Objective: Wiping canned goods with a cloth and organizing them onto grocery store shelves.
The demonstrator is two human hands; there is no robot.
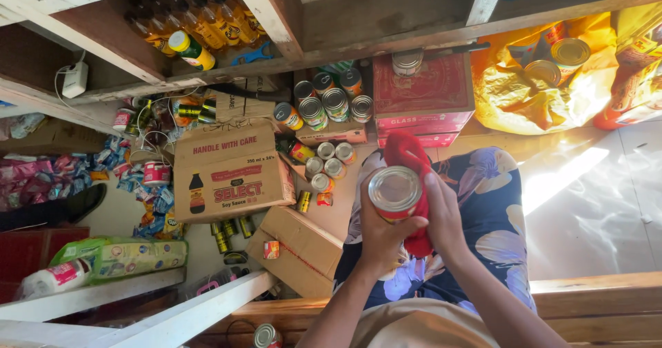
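My left hand [380,241] grips a tin can [394,191] with a shiny silver lid, held up over my lap. My right hand [445,213] presses a red cloth [408,156] against the can's side; the cloth hangs down behind the can and between my hands. Below them is my lap in blue floral fabric [483,203].
Several tin cans [324,107] stand on the floor and on a low carton ahead. A brown cardboard carton [231,169], a smaller carton [300,248], a red box [422,89], a yellow bag with cans [545,79], wooden shelves with bottles [200,27], and scattered packets [145,196] surround me.
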